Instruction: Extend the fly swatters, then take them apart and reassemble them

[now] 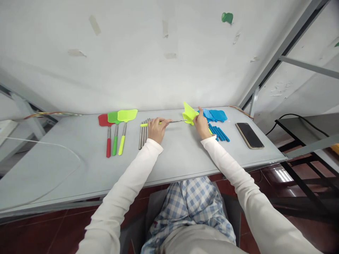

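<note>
My left hand is closed around a thin metal rod with a yellow handle, held level above the table. My right hand grips a yellow-green fly swatter head, which looks bent. The rod's tip meets or nearly meets this head; I cannot tell whether they are joined. Under and beside my left hand lie several metal rods. Blue swatter heads rest just beyond my right hand, with several blue handles below them. Part of a yellow handle shows beside those.
Left on the grey table lie a red swatter, a green swatter and a yellow swatter. A phone lies at the right. A white cable crosses the left side. The wall stands behind.
</note>
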Motion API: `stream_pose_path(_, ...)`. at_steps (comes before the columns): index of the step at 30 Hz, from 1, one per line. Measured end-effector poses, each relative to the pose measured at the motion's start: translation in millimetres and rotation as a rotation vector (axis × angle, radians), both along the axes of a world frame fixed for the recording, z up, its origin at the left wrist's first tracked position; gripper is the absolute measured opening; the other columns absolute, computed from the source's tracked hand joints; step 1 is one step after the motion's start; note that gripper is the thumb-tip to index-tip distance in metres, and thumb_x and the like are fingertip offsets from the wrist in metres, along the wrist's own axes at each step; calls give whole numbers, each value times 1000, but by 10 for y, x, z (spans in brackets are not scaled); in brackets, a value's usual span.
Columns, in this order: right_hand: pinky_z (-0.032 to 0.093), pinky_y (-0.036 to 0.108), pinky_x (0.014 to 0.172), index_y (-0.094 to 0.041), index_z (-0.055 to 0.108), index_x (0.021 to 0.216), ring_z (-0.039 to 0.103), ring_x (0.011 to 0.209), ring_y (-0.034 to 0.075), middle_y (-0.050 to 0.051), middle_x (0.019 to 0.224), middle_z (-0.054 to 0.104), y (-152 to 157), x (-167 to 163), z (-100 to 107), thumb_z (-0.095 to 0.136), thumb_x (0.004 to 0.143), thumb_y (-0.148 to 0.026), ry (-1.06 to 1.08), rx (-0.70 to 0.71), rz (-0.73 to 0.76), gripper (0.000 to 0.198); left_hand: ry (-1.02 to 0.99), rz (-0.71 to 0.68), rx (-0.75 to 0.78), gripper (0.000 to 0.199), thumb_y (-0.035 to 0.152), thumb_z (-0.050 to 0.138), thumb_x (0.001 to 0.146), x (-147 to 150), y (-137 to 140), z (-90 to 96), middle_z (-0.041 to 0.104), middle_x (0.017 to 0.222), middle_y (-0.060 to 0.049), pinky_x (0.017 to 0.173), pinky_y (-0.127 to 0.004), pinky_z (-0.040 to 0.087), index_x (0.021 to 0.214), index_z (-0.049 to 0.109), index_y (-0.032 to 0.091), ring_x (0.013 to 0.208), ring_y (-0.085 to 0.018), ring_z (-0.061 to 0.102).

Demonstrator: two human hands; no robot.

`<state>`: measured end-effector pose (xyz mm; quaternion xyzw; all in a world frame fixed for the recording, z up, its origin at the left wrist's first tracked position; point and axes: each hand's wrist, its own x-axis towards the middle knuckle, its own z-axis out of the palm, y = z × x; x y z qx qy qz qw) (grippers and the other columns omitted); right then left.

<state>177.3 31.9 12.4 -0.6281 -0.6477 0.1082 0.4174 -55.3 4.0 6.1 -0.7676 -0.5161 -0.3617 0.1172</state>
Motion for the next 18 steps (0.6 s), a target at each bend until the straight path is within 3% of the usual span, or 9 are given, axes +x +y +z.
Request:
stream_pose_path(3,51,38,85,-13,53,123,63,76,20,0,70,61,20,56,-20,52,73,-10,397,-46,10,50,-2,-2,5,33,33,41,96,-3,-2,-5,63,95,-7,82,-37,32,110,70,33,88,-22,51)
stream_pose_path(5,52,36,87,-16,60,106,65,76,17,-1,71,63,33,61,-9,56,71,-12,733,-119,45,35,-9,-2,4,33,33,40,96,-1,-5,-4,63,94,-7,82,-36,32,111,70,33,88,-22,51)
stream_pose_path(8,54,29,88,-20,57,80,68,82,13,-1,74,64,42,53,41,59,73,-13,1242,-221,123,10,-28,2,-2,33,34,40,96,5,-9,1,62,93,-8,82,-36,33,110,70,31,88,-21,51)
stream_pose_path(10,54,26,90,-22,53,74,68,91,12,0,79,67,32,51,73,60,74,-13,1446,-271,183,11,-42,3,-5,33,34,40,96,9,-9,2,62,93,-8,83,-36,34,109,70,30,88,-21,52)
stream_pose_path(13,53,31,96,-23,56,79,64,108,14,2,98,71,-7,43,93,59,77,-17,1483,-332,354,7,-68,-32,-6,33,36,40,96,15,-3,-11,62,93,-7,83,-35,37,111,69,28,87,-20,54)
stream_pose_path(18,48,37,103,-24,63,88,52,127,19,3,129,63,-90,-35,111,60,79,-31,1225,-276,495,12,-122,-157,-22,37,37,38,97,27,6,-58,62,91,-6,82,-31,44,119,65,25,86,-17,57)
